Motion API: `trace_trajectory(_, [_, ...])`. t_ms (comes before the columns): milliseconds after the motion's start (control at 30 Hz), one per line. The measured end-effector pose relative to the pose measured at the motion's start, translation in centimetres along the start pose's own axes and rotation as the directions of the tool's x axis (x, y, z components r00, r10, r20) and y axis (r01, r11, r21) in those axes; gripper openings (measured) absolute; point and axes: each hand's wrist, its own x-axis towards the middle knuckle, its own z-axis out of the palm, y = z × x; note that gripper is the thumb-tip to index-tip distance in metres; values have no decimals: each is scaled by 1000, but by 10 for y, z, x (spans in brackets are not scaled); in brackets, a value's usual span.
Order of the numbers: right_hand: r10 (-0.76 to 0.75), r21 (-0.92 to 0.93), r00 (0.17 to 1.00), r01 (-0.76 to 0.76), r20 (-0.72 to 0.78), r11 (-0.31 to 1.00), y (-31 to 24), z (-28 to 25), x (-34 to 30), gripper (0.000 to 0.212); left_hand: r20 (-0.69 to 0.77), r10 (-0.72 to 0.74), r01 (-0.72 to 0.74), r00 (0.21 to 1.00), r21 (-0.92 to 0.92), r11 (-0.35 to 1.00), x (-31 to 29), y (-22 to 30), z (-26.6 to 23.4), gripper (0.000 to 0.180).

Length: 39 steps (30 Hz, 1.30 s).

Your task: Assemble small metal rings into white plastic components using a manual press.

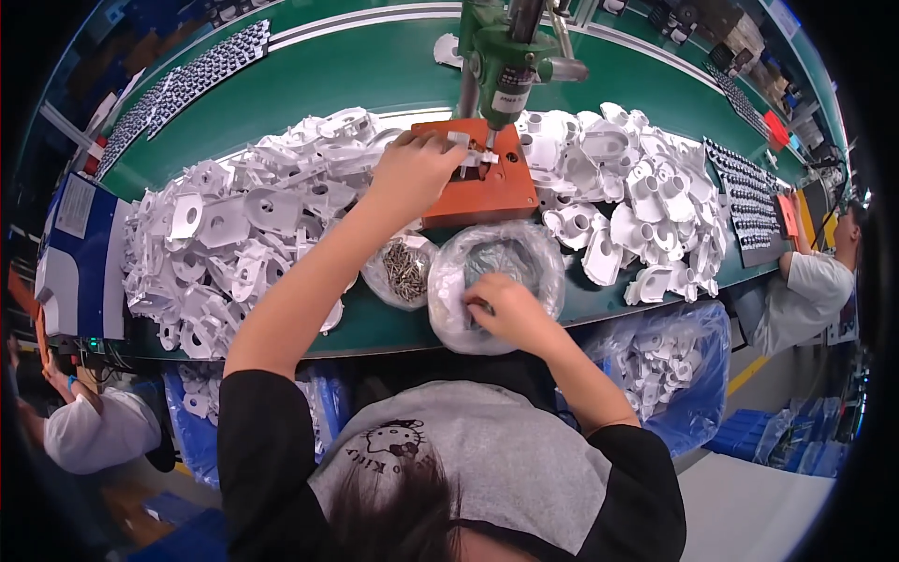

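My left hand [417, 170] reaches up to the orange fixture block [478, 199] and grips a white plastic part [482, 157] at its top. The tip of a green bench press [510, 70] stands just over that part. My right hand [506, 307] is inside the rim of a bowl lined with clear plastic [449, 323]. Its fingers are curled together; whatever they pinch is too small or hidden to make out. Left of this bowl stands a smaller lined bowl [382, 281] holding many small metal pins or screws [406, 272].
Heaps of white plastic parts lie left [220, 220] and right [655, 192] on the green table [365, 70]. Blue-lined bins [707, 375] with more parts stand below its front edge. A blue-and-white machine [80, 253] is at the left. Other people sit at both sides.
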Motion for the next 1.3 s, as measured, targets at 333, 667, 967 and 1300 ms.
trace_trajectory(333, [43,11,999,-43,18,999,5,13,6,23,-167,89,-93,982,-14,996,-9,4,27,13])
trace_trajectory(667, [84,-145,996,-81,13,986,9,21,16,16,21,-40,44,999,-217,975,-11,13,34,15])
trace_trajectory(967, [213,175,963,-184,-164,967,21,-38,38,31,-143,-146,106,979,-256,961,-19,22,45,18])
trace_trajectory(1300, [-15,-181,858,-92,-514,979,85,-71,129,19,-177,-198,142,964,-287,947,-17,27,46,14])
